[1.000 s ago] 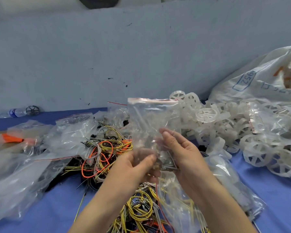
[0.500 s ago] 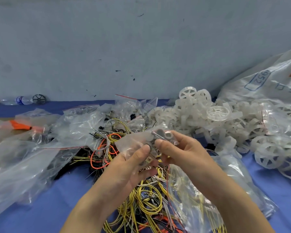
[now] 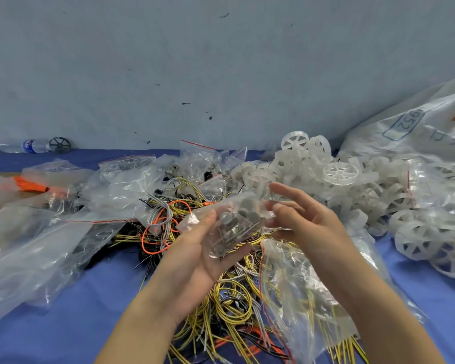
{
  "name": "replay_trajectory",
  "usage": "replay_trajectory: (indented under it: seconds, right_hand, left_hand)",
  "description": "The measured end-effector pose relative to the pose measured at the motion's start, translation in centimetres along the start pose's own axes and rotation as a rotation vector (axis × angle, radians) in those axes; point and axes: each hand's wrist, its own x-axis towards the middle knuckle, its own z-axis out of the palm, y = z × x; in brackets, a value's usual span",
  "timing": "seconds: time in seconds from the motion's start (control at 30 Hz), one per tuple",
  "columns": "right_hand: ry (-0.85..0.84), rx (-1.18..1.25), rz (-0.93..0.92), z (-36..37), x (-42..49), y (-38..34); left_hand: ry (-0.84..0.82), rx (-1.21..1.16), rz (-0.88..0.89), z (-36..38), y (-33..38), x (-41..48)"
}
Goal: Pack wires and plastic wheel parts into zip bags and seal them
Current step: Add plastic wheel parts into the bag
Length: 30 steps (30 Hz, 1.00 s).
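A: What are the hands doing?

B: The left hand (image 3: 195, 256) lies palm up above the middle of the table (image 3: 71, 327), thumb pressed on a small zip bag (image 3: 229, 227) that rests on its fingers. Dark little parts show through the plastic; I cannot tell what they are. The right hand (image 3: 307, 222) is spread, its fingertips at the bag's right end, and whether they grip it I cannot tell.

A: And the wires?

B: The tangle of yellow, orange and grey wires (image 3: 229, 308) lies under both hands, running to the table's near edge. A larger clear bag (image 3: 305, 292) with yellow wires inside lies under the right forearm.

A: The wheels?

B: The white plastic wheels (image 3: 339, 177) are heaped toward the far right, against a big white sack (image 3: 415, 132). Empty clear bags (image 3: 37, 232) cover the left side. A water bottle (image 3: 29, 146) lies at the far left edge.
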Motion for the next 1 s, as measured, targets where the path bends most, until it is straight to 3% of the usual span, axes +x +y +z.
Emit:
replay_trajectory:
  seconds: [0.13, 0.27, 0.4, 0.53, 0.7, 0.87, 1.0]
  right_hand:
    - [0.034, -0.438, -0.140, -0.8, -0.7, 0.0]
    - [-0.253, -1.012, -0.260, -0.6, -1.5, 0.3]
    - [-0.413, -1.246, -0.254, -1.2, -2.1, 1.3]
    - [-0.295, -1.234, -0.283, -2.1, -2.5, 1.6]
    - [-0.060, -0.951, -0.336, -1.9, -2.4, 1.0]
    - [0.002, -0.855, -0.319, -1.1, -2.2, 0.5]
    - [0.015, -0.834, -0.327, -0.4, -2.2, 0.3]
  left_hand:
    - [0.075, -0.090, -0.027, -0.7, 0.4, -0.1]
    - [0.158, -0.074, -0.063, -1.1, 0.8, -0.5]
    - [0.170, -0.066, -0.119, -1.3, 1.1, -1.5]
    - [0.125, -0.054, -0.154, -0.7, 1.2, -2.5]
    - [0.062, -0.035, -0.234, 1.5, 0.6, -3.7]
    - [0.042, -0.119, -0.326, 4.0, -2.4, -3.0]
    - [0.041, -0.143, -0.267, 5.9, -4.8, -1.5]
